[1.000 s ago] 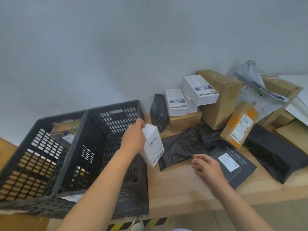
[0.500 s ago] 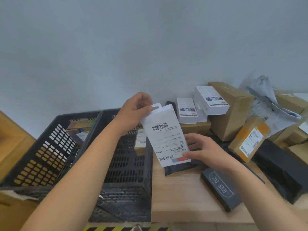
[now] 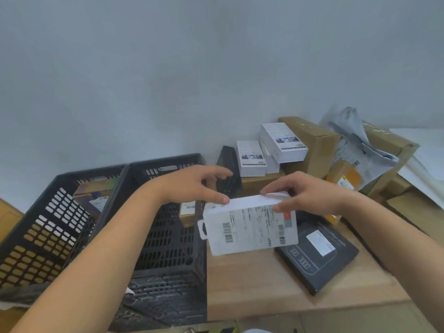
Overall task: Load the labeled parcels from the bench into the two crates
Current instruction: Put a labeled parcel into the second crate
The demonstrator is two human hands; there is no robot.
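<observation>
Right hand point(image 3: 305, 193) is pinching the white labeled parcel point(image 3: 249, 227) by its top edge. The parcel is hanging below, over the bench point(image 3: 252, 282) beside the right crate point(image 3: 163, 161). Left hand point(image 3: 192, 186) is resting only a thumb there, fingers loose.

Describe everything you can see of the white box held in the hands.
The white box is flat, seemingly cardboard, with a slotted hang tab at its left end, barcodes, small print and a red and grey patch. It is held sideways, printed face toward the camera, above the bench beside the right-hand crate. The right hand pinches its top edge; the thumb of the left hand touches the top left corner.
</observation>
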